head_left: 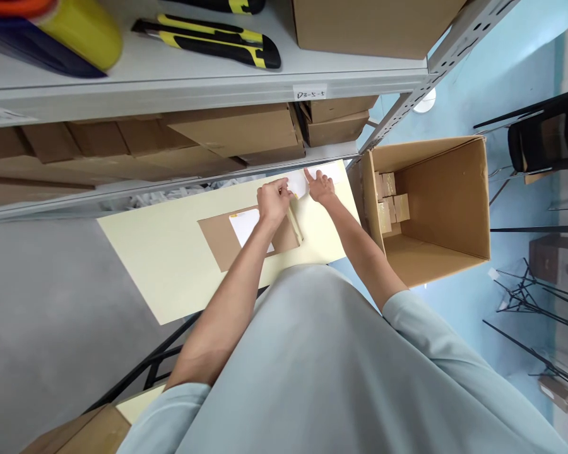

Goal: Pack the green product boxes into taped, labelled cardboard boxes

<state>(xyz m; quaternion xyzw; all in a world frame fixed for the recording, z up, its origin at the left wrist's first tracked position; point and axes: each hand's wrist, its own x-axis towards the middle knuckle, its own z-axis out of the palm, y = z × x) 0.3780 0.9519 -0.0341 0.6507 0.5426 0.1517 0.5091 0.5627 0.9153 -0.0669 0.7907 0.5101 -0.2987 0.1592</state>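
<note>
My left hand (pixel 273 200) is closed in a pinch at the near-left edge of a white label sheet (pixel 296 183). At the sheet's other side, my right hand (pixel 320 185) rests with its index finger stretched out on the white paper. Below my left wrist lies a flat brown cardboard package (pixel 216 243) bearing a white label (pixel 244 225) with a small yellow mark; my forearm hides part of both. Everything here rests on a pale yellow tabletop (pixel 146 252).
A tall open carton (pixel 447 202) holding several small taped boxes (pixel 392 208) stands right of the table. Above the far edge, a metal shelf (pixel 208 91) carries a yellow-and-black utility knife (pixel 213 41) and a cardboard box (pixel 364 28). Brown boxes (pixel 231 129) fill the level below.
</note>
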